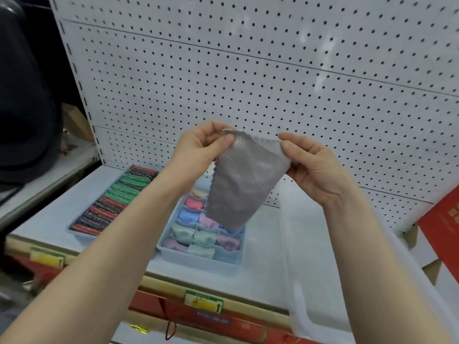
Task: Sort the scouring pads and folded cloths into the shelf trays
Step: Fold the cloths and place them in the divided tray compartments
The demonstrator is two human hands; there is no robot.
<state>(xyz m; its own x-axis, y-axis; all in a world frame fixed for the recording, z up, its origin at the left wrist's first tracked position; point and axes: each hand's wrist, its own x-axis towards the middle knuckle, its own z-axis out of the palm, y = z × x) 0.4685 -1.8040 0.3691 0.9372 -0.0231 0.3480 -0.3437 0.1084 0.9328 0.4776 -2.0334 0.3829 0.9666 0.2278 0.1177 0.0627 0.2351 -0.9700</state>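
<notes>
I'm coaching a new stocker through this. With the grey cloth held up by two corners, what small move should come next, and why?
Probably fold it: bring the left hand and right hand together so the grey cloth halves. It hangs open and flat above the divided tray, whose small compartments hold compact pastel folded cloths. Unfolded, it likely would not fit one.

The hanging grey textured cloth (244,184) hides the rear compartments of the pale blue divided tray (198,260); green-and-yellow shelf label (204,302) print is illegible.
</notes>
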